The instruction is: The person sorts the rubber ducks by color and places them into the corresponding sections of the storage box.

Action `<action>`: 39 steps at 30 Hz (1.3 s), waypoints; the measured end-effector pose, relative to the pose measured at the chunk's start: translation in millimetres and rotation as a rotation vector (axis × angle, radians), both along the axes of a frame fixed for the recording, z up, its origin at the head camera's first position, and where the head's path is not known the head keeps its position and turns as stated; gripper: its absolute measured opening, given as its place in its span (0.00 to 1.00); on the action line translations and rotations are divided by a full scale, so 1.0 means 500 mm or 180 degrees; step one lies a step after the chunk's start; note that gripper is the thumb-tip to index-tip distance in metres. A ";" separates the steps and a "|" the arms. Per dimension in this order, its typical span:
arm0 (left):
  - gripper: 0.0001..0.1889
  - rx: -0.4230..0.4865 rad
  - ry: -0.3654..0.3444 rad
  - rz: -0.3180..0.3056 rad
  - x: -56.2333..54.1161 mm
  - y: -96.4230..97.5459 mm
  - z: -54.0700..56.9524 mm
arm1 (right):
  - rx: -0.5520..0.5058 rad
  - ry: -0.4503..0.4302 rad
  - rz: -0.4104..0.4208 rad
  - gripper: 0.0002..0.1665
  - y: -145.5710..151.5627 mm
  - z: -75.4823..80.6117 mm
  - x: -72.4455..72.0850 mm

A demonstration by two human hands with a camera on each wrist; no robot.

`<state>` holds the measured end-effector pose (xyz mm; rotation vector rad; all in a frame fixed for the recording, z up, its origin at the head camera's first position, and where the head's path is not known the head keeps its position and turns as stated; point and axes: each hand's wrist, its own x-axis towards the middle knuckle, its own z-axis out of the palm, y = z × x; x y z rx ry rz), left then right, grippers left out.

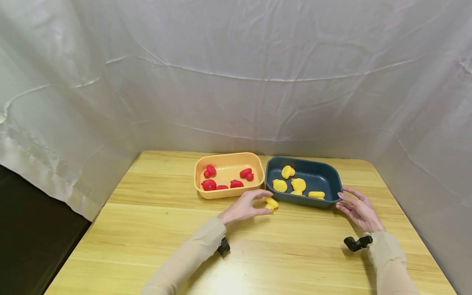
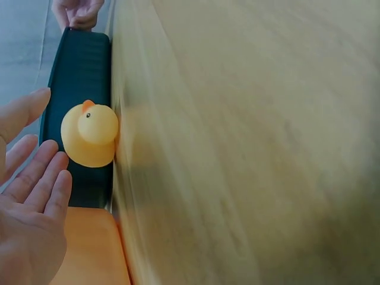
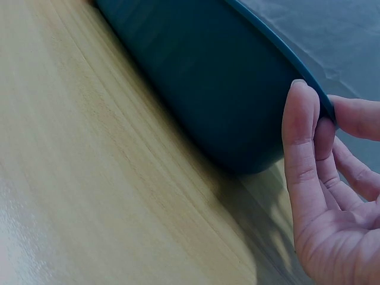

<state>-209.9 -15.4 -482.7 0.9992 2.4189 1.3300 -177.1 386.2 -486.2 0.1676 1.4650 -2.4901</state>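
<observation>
A yellow rubber duck (image 2: pixel 90 135) lies on the table in front of the dark blue bin (image 1: pixel 324 169). My left hand (image 1: pixel 246 207) is beside this duck, thumb and fingers apart around it; in the left wrist view the fingers (image 2: pixel 41 175) look extended and are not closed on it. My right hand (image 1: pixel 359 209) pinches the rim at the bin's near right corner, with the thumb over the edge and the fingers (image 3: pixel 301 148) against the outer wall. Several yellow ducks (image 1: pixel 279 185) lie inside the blue bin.
A light orange bin (image 1: pixel 229 194) stands left of the blue bin, close against it. Several red ducks (image 1: pixel 209 184) lie in it. The wooden table (image 1: pixel 147 229) ends at a grey-white curtain (image 1: pixel 236 102) behind the bins.
</observation>
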 end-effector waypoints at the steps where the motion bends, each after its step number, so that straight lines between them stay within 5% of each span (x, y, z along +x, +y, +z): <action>1: 0.29 -0.0012 -0.0009 -0.0002 0.000 -0.001 -0.001 | 0.0003 0.0000 0.0002 0.17 0.000 0.000 0.000; 18: 0.28 -0.0133 0.0268 -0.0091 -0.009 -0.007 -0.008 | -0.0040 0.0020 0.0013 0.17 0.000 -0.001 -0.001; 39: 0.30 -0.0442 0.0089 -0.0268 -0.019 -0.001 -0.007 | -0.0063 0.0043 0.0010 0.18 0.001 -0.005 -0.001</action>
